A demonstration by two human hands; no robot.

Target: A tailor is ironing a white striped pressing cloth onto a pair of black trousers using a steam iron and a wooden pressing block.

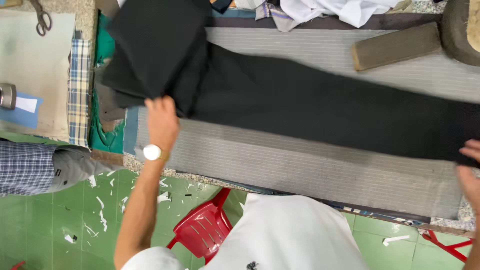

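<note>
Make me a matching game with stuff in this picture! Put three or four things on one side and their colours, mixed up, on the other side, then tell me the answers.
Things:
1. long cloth spread on the table, held by the left hand and right hand
2. plastic stool under the table
3. floor tiles
4. padded table cover

Colours:
A. green
B. grey with stripes
C. black
D. red

Pairs: 1-C, 2-D, 3-A, 4-B
</note>
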